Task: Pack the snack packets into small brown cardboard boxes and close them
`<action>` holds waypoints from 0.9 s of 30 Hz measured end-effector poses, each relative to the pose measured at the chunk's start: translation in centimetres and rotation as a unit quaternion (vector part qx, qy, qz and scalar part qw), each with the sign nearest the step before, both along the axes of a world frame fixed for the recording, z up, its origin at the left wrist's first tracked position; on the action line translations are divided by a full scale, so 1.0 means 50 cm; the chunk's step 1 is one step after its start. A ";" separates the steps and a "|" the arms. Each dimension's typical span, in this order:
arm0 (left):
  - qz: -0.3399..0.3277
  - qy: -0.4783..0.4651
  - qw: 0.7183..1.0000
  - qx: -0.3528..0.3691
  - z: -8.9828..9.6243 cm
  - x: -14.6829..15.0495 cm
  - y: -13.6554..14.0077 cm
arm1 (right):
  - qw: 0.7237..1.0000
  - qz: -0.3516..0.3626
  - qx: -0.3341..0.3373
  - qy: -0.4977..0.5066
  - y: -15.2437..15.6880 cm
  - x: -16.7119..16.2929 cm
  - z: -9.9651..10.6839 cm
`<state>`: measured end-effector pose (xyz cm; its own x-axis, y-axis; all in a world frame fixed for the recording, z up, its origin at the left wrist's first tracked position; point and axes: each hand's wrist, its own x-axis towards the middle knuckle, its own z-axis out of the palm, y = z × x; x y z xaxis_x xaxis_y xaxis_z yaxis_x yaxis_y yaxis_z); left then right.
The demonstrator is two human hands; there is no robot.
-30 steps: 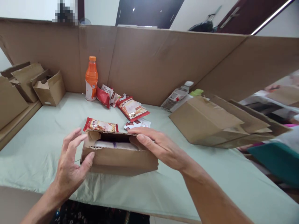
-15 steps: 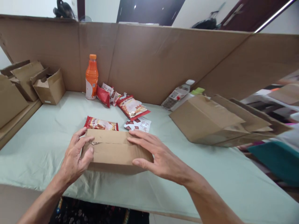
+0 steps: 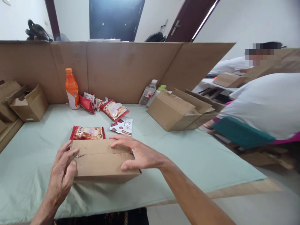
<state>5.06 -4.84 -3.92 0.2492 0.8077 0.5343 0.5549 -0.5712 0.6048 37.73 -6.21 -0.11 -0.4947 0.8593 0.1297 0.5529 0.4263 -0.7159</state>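
Bare left forearm (image 3: pixel 44 207), bare right forearm (image 3: pixel 187 192), dark garment (image 3: pixel 138 217) with faint, small lighter marks

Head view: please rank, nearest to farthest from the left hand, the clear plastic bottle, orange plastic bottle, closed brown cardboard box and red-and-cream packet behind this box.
1. Closed brown cardboard box: touching the left hand.
2. Red-and-cream packet: behind the box.
3. Orange plastic bottle: back left.
4. Clear plastic bottle: back, farther right.

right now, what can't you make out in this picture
Head view, front box: inside hidden by its shut top.
Head view, green-capped bottle: lower part hidden by the right box.
Head view, orange bottle: fine print too small.
Head view, boxes at far left: cut off by the edge.
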 end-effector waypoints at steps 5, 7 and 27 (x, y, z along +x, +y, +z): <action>0.000 -0.005 1.000 0.005 0.000 0.009 -0.011 | 0.996 -0.004 0.056 -0.063 -0.090 0.008 -0.014; -0.002 -0.002 1.000 0.008 0.001 0.012 -0.013 | 0.993 -0.014 0.077 -0.093 -0.114 0.006 -0.019; -0.071 -0.039 0.996 -0.034 -0.014 0.166 -0.024 | 0.984 -0.132 0.107 -0.050 -0.217 0.124 -0.039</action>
<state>13.39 -6.02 -4.60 0.3237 0.8022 0.5017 0.4216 -0.5970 0.6825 43.91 -17.05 -2.08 -0.2766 0.9183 0.2832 0.7276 0.3927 -0.5625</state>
